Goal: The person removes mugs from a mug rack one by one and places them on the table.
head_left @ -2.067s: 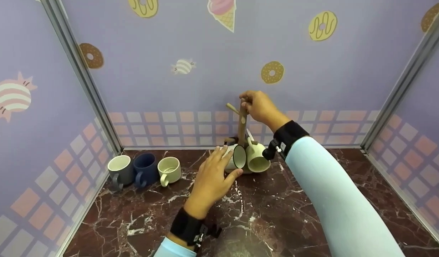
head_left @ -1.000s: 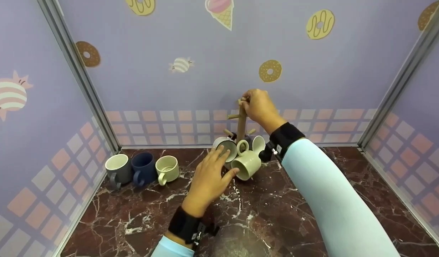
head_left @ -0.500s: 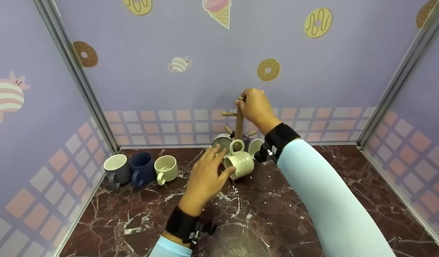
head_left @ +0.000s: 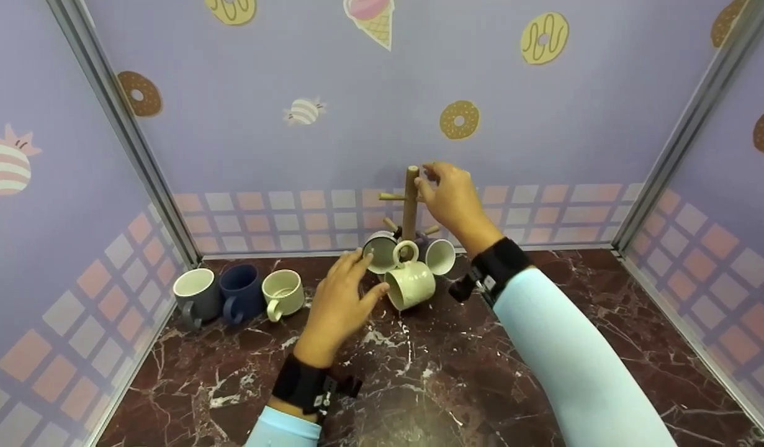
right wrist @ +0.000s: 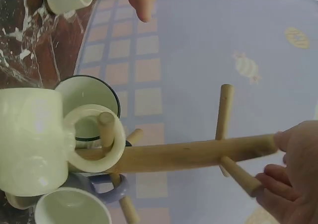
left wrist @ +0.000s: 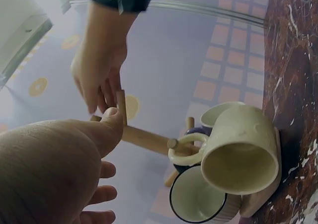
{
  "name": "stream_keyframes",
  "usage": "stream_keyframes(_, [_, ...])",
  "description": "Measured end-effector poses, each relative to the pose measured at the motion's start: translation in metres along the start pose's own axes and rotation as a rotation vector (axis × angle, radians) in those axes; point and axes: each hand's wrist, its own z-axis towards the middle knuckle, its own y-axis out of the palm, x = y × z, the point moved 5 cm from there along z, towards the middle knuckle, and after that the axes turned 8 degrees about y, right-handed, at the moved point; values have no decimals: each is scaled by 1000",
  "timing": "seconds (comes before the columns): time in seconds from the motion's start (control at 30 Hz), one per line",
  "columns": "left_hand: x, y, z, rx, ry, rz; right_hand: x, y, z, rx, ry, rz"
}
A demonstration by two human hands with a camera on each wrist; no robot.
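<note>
A wooden mug tree [head_left: 410, 211] stands near the back wall. On its front lower peg a cream mug [head_left: 413, 285] hangs by its handle, mouth tilted left. Behind it are a white mug with a dark rim [head_left: 375, 248] and a plain white mug [head_left: 441, 257]; a purple mug handle [right wrist: 121, 186] shows in the right wrist view. My right hand [head_left: 453, 195] is beside the post's top, fingers loosely bent, thumb tip right at the wood. My left hand [head_left: 339, 298] has its fingers extended, close to the left of the cream mug and dark-rimmed mug.
Left on the marbled table [head_left: 233, 379] stand a grey mug with a white inside [head_left: 198, 298], a navy mug [head_left: 242, 295] and a small cream mug [head_left: 283, 295] in a row. Patterned panels [head_left: 332, 155] enclose the back and sides.
The mug tree has turned, bringing the cream mug from the right round to the front. My right hand has loosened from the post and shifted slightly right; my left hand has drawn slightly left.
</note>
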Motion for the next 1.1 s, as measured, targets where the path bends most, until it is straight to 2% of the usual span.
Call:
stream_keyframes(0.1, [-6, -2, 2, 11, -25, -29, 12, -13, -18, 79, -62, -4])
stream_keyframes(0.2, [-13, -4, 1, 24, -42, -53, 23, -20, -37, 124, -88, 24])
stream_keyframes(0.37, [-20, -1, 3, 43, -51, -89, 43, -25, -65, 180, -78, 100])
stream_keyframes(0.5, [-23, 12, 4, 25, -68, -139, 59, -19, -86, 207, -48, 153])
stream_keyframes(0.63, [-31, 30, 7, -14, -120, -210, 78, -3, -102, 159, 35, 189])
stream_keyframes(0.83, [-42, 52, 13, -59, -230, -328, 101, 28, -118, 49, 160, 163])
stream_keyframes(0.97, [-48, 69, 18, -58, -274, -403, 111, 47, -128, -9, 207, 170])
stream_keyframes(1.0, [-52, 76, 21, -45, -268, -386, 113, 52, -130, -27, 216, 173])
stream_keyframes(1.1, [-53, 85, 24, -36, -285, -411, 118, 66, -136, -79, 249, 170])
